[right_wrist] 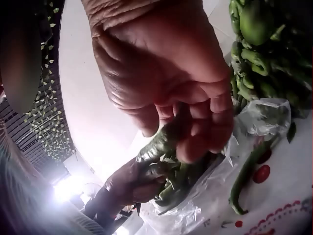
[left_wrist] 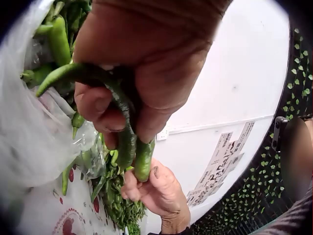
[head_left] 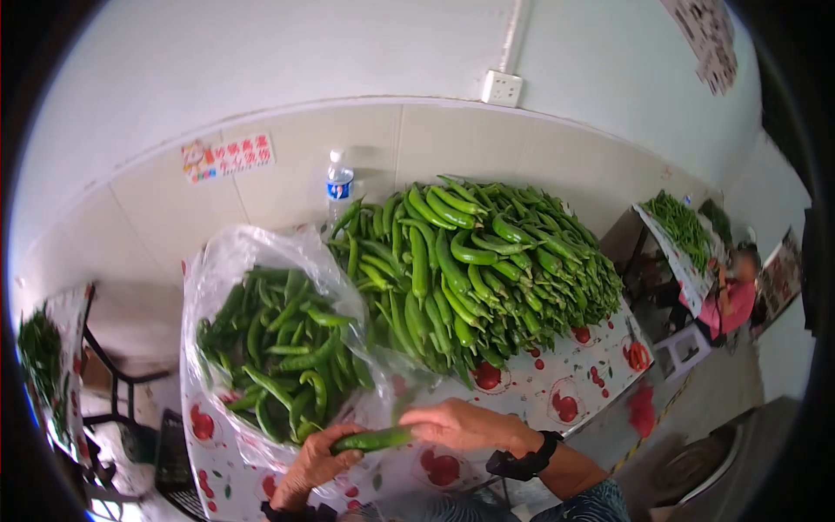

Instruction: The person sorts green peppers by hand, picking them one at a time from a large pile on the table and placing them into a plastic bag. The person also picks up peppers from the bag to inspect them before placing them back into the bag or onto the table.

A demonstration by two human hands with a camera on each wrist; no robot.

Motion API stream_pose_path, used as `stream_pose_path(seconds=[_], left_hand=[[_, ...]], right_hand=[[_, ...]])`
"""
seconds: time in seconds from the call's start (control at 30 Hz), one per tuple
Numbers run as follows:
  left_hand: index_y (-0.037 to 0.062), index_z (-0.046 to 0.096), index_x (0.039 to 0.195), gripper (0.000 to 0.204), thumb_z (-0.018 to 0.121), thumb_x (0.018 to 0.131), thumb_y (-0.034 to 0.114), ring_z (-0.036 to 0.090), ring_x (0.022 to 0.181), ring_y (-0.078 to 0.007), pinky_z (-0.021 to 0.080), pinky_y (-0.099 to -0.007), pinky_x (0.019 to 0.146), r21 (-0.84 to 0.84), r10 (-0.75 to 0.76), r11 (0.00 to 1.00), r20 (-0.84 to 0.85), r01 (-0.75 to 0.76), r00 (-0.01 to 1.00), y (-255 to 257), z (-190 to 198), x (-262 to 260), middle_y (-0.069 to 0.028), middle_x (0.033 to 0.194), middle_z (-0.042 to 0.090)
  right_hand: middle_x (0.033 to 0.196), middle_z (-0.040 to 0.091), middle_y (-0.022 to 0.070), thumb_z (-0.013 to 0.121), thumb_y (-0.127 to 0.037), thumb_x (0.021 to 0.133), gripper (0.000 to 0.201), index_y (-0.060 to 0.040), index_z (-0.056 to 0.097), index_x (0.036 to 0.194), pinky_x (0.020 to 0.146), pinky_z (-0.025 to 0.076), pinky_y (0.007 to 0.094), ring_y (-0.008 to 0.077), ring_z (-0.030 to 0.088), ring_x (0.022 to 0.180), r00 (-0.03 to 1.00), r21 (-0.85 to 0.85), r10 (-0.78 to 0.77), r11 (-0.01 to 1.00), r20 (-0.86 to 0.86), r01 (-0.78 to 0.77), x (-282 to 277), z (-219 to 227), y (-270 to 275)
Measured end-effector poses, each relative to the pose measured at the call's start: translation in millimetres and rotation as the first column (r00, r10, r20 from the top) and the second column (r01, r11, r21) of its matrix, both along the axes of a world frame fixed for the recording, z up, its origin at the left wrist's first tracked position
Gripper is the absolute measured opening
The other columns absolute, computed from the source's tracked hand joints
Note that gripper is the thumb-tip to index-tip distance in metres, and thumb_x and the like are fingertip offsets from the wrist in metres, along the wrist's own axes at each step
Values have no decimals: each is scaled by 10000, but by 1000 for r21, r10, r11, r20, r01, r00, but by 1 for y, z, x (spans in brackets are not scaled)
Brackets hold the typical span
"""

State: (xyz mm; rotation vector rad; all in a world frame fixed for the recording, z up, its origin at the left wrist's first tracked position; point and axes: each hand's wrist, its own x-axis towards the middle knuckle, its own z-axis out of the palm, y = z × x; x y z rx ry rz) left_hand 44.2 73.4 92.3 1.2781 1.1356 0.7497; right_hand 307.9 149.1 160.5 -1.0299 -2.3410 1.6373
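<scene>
The left hand grips what look like two green peppers just beside the clear plastic bag while the right hand pinches one's end, and a careless tug could snap it or drop the other onto the tablecloth.

With the fingers of our left hand we grip a green pepper; our right hand holds its other end. Before us, a clear plastic bag of peppers sits beside a large pepper pile on the patterned surface.
</scene>
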Motion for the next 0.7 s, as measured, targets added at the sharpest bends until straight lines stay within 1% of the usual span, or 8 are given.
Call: stream_pose_path(seconds=[0.1, 0.13, 0.17, 0.2, 0.3, 0.47, 0.57, 0.7], left_hand=[[38, 589, 1127, 316, 642, 815, 24, 549, 797, -67, 463, -220, 696, -19, 98, 995, -3, -98, 995, 1, 7, 2, 5, 911, 610], [35, 589, 1120, 307, 636, 817, 20, 553, 805, -67, 463, -219, 704, -39, 152, 988, 31, -150, 988, 2, -3, 0, 1, 917, 613], [33, 589, 1114, 298, 631, 819, 15, 557, 813, -67, 463, -218, 712, -63, 203, 978, 66, -199, 977, 1, -11, -3, -3, 922, 617], [27, 591, 1096, 268, 599, 829, -1, 570, 831, -69, 467, -220, 723, -63, 261, 965, 138, -255, 955, 1, -17, -5, -15, 948, 627], [6, 596, 1055, 258, 600, 798, 16, 593, 806, -93, 482, -241, 719, -19, 364, 931, 12, -363, 931, 1, -36, -15, -50, 912, 647], [14, 613, 1018, 242, 638, 782, 62, 594, 704, -128, 482, -270, 647, 75, 363, 932, -143, -356, 921, 0, -36, -9, -79, 816, 649], [25, 618, 1016, 243, 656, 783, 82, 589, 681, -132, 477, -275, 628, 230, 345, 926, -200, -298, 917, -2, -51, -4, -86, 789, 640], [30, 620, 1021, 246, 662, 787, 92, 591, 684, -141, 478, -278, 639, 240, 340, 926, -192, -291, 921, -2, -47, -5, -89, 794, 639]], right_hand=[[828, 641, 79, 558, -154, 886, 284, -39, 581, 1145, 598, 466, 296, 133, 595, 707, 974, 74, -218, 972, -60, 222, 26, 12, 6], [845, 634, 43, 568, -102, 873, 276, -27, 584, 1139, 629, 468, 264, 110, 589, 717, 912, 47, -382, 919, -147, 392, 33, 23, 11], [861, 626, 7, 578, -49, 860, 276, -15, 587, 1133, 660, 471, 232, 86, 582, 727, 815, 5, -533, 836, -228, 549, 41, 35, 16], [859, 625, 16, 569, -51, 859, 276, -10, 587, 1131, 672, 476, 234, 84, 586, 734, 752, 107, -577, 767, -318, 633, 50, 45, 25], [851, 622, 21, 543, -65, 870, 285, -14, 587, 1147, 687, 483, 241, 95, 593, 742, 630, 378, -624, 504, -462, 777, 81, 83, 63], [889, 674, 118, 528, -118, 870, 308, -36, 603, 1158, 727, 492, 317, 205, 650, 828, 527, 661, -719, 126, -453, 739, 106, 111, 154], [950, 673, 159, 530, -168, 866, 301, -81, 624, 1138, 771, 493, 395, 301, 646, 892, 491, 839, -816, 15, -304, 544, 121, 99, 220], [997, 662, 169, 525, -201, 864, 279, -118, 645, 1101, 825, 480, 429, 349, 617, 955, 368, 842, -897, -9, -245, 539, 104, 88, 259]])
